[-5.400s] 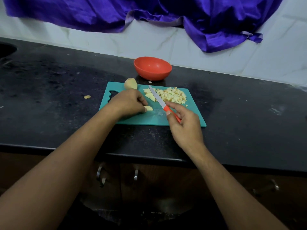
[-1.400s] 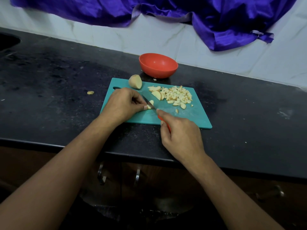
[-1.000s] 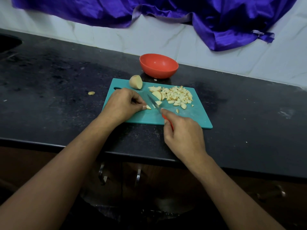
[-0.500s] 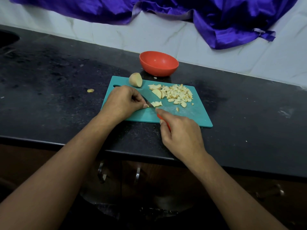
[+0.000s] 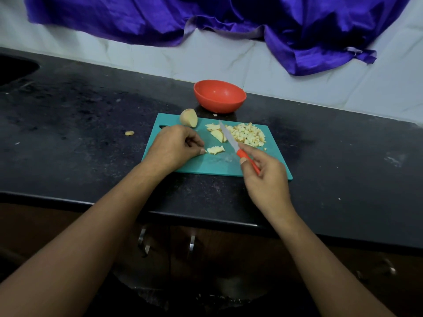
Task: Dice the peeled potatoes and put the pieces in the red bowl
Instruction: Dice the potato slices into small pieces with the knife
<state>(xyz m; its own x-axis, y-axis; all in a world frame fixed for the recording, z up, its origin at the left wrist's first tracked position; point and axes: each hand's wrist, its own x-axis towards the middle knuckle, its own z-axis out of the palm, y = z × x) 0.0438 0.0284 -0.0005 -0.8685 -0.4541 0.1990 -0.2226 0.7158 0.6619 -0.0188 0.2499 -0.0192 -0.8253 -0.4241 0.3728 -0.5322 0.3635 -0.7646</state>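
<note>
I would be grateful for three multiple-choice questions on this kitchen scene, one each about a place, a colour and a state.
1. Where does the uncut potato chunk lie?
A. In a pan
B. On the far left corner of the cutting board
C. On a plate

2. What colour is the handle of the knife in the right hand?
A. Black
B. Green
C. Orange-red

3. How is the red bowl?
A. Empty
B. Full of potato
C. Upside down

Answers: 1 B, it sits at the board's back edge near the handle hole; 2 C, the handle shows orange-red below the blade; 3 A, its bare inside faces up.
</note>
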